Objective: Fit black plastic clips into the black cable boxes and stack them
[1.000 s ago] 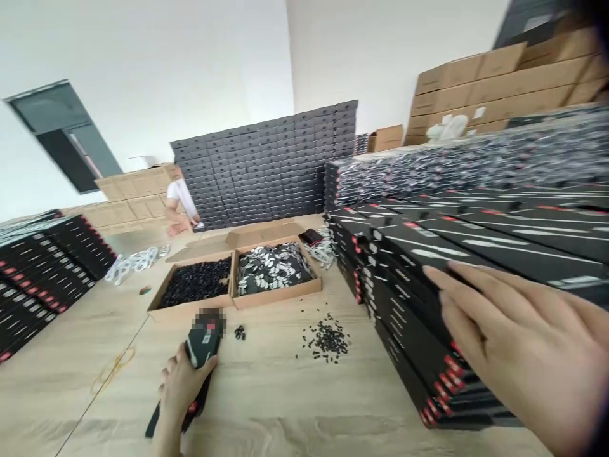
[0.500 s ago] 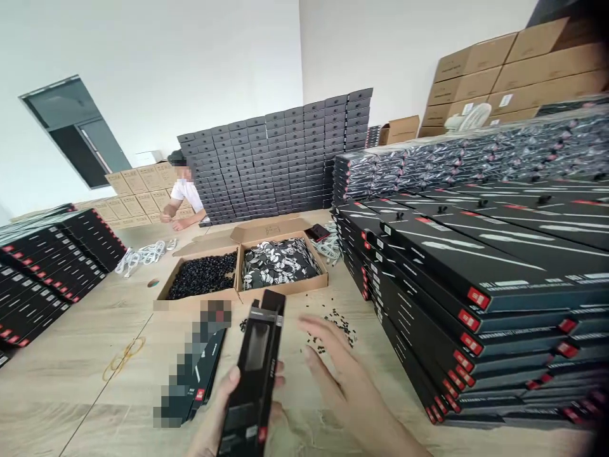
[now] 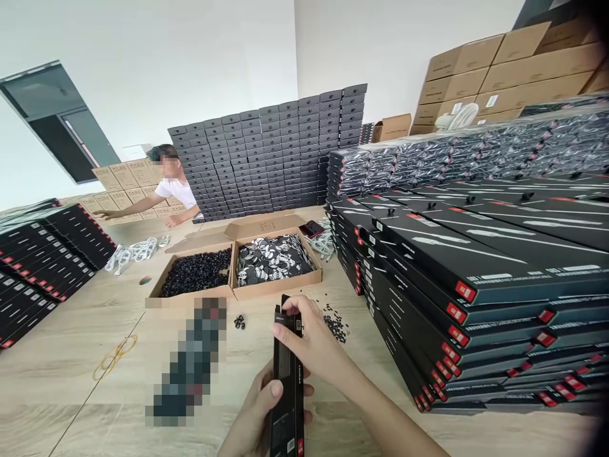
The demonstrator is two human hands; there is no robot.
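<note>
A long, slim black box [image 3: 287, 412] with a red corner label stands tilted upright in front of me. Wrapped round its lower part is my left hand [image 3: 261, 401], thumb across the front face. My right hand [image 3: 311, 339] grips the box's top end, its thumb on the front and its fingers bent over at the top flap. Whether those fingers hold anything small inside is hidden. Just left of the box lies a small cluster of black pieces [image 3: 239, 322]. More tiny black pieces [image 3: 335, 328] are scattered behind my right hand.
Two open cartons hold small black parts [image 3: 195, 273] and black-and-white cards [image 3: 276, 260]. Black boxes are stacked at right [image 3: 428, 304] and left [image 3: 52, 260]. A blurred dark item [image 3: 188, 368], rubber bands [image 3: 115, 357] and white cables [image 3: 133, 255] lie leftward. A person [image 3: 176, 190] sits across.
My right hand has come from the open, apart from the box, onto its top end. The box has shifted right and turned more upright. The person across has stretched an arm leftward.
</note>
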